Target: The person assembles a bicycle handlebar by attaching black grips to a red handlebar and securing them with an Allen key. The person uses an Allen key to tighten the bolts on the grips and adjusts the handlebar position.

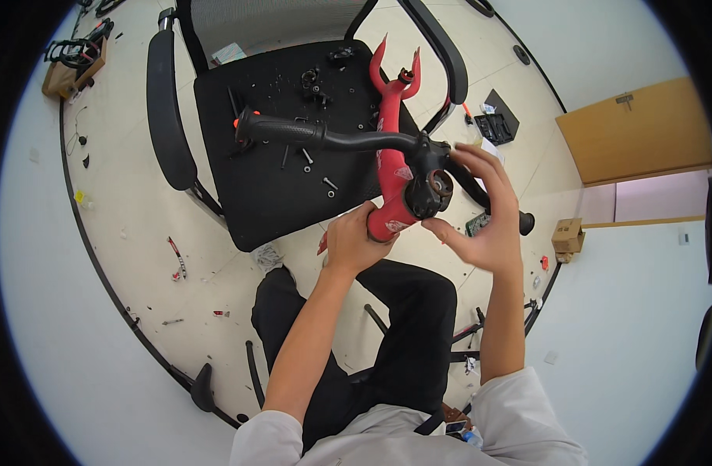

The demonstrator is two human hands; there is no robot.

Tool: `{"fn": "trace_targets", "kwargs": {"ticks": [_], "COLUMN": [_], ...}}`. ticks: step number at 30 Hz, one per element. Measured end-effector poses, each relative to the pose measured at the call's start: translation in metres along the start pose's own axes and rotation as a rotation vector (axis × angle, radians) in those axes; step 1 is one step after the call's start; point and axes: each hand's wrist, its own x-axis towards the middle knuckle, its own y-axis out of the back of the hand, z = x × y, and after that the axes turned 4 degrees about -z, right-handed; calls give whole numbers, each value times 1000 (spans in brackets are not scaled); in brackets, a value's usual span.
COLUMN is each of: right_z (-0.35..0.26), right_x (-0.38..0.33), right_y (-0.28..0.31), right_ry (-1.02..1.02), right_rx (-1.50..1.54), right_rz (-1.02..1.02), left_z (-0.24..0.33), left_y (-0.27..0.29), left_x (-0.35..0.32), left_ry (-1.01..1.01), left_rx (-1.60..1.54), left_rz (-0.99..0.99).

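Note:
My left hand [357, 239] is wrapped around the near end of a red bicycle frame [391, 175]. Two pointed red prongs rise at the frame's far end. A black handlebar [356, 141] crosses above the frame, its ribbed grip [286, 129] reaching left over the chair seat. Where the bar meets the red tube sits a black handlebar stem [430, 182] with a round opening facing me. My right hand [484, 210] spans the stem in a wide C, thumb at its near side and fingertips at its far side by the bar; the palm stays apart from it.
A black office chair [247, 186] stands in front of me, with bolts [329, 183] and several small black parts on its seat. Further right lie a black tool case [493, 128] and a cardboard box [567, 235]. On the left are a bicycle saddle [203, 388] and loose floor items.

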Motion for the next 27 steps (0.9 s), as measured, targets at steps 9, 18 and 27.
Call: {"fn": "trace_targets", "kwargs": {"ticks": [9, 18, 27], "right_z": [-15, 11, -24], "right_x": [-10, 43, 50], "right_y": [-27, -7, -17], "right_ry": [41, -164, -351], "right_rx": [-97, 18, -92], "right_rz": [214, -279, -268], "left_z": [1, 3, -7], "left_y": [2, 5, 8], "left_x": [3, 9, 9], "left_ry": [33, -47, -68], "left_rx": [-18, 67, 72], "left_rz": [-6, 24, 137]}}
